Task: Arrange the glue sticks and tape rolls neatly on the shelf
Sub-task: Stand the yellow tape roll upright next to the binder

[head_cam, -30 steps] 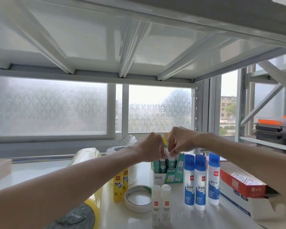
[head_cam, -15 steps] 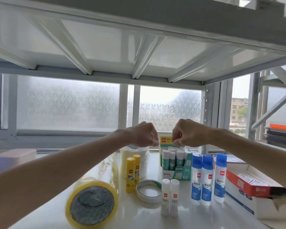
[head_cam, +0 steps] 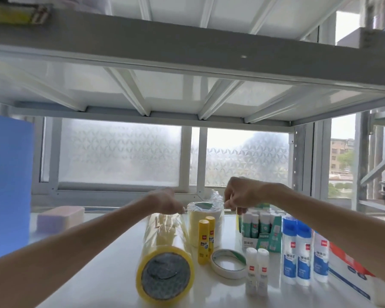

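Observation:
My left hand point(head_cam: 167, 202) and my right hand point(head_cam: 240, 196) hover with fingers curled on either side of a plastic-wrapped stack of pale yellow tape rolls point(head_cam: 203, 221). Nothing shows clearly between the fingers. A large yellow tape roll point(head_cam: 165, 274) lies on its side at the front, inside a clear sleeve. Two yellow glue sticks point(head_cam: 206, 238) stand beside a flat white tape ring point(head_cam: 228, 263). Two white glue sticks point(head_cam: 257, 270) stand in front of a green box of glue sticks point(head_cam: 258, 230). Three blue-capped glue bottles point(head_cam: 305, 252) stand to the right.
The white shelf board point(head_cam: 93, 252) carries it all. A red and white carton point(head_cam: 351, 270) lies at the right edge, a pale pink box point(head_cam: 60, 217) at the back left, a blue panel point(head_cam: 7, 185) at far left. The upper shelf beam point(head_cam: 187, 52) hangs low overhead.
My two hands were together above the green glue stick box, then parted. They now sit wider apart and lower, either side of the wrapped tape stack. The view has pulled back and tilted up.

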Demonstrator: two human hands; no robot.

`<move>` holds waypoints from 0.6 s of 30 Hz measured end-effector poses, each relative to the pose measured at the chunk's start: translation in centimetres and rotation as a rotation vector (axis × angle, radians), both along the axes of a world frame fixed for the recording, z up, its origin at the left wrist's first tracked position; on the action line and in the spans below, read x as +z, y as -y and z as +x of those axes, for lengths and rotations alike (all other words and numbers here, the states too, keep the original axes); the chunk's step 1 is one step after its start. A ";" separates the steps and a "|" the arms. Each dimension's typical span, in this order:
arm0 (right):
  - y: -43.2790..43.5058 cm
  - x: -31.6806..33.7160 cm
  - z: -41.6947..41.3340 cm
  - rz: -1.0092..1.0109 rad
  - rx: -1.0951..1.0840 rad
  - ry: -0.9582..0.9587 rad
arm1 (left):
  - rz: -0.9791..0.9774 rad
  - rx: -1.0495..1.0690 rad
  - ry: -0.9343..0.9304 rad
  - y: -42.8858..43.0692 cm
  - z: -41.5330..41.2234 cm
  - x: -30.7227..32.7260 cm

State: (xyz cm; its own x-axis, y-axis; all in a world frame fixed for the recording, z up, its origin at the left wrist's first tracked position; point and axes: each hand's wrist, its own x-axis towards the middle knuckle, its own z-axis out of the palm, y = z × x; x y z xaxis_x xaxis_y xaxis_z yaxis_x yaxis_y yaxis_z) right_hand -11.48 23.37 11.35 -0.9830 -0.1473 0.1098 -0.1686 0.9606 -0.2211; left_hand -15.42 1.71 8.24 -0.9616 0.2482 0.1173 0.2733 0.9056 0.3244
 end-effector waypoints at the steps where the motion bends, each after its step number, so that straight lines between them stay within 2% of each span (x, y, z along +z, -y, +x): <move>1: 0.5 0.3 -0.1 -0.003 -0.001 -0.046 | 0.025 0.021 0.050 0.2 0.4 -0.3; 5: 3.1 0.7 -0.1 -0.005 0.012 -0.155 | 0.248 0.118 0.262 0.8 1.1 -1.9; 9: 5.9 0.3 0.5 -0.018 0.042 -0.186 | 0.446 0.257 0.479 1.2 0.9 -3.3; 11: 7.5 -0.4 1.4 -0.103 0.066 -0.185 | 0.489 0.275 0.545 1.4 0.8 -3.5; 13: 9.2 -1.3 2.5 -0.240 0.065 -0.164 | 0.531 0.279 0.524 1.9 0.7 -3.7; 15: 10.9 -2.2 3.8 -0.344 0.017 -0.071 | 0.641 0.251 0.470 2.3 1.0 -3.8; 18: 12.7 -3.5 5.1 -0.399 -0.077 0.255 | 0.838 0.186 0.403 3.2 2.4 -4.0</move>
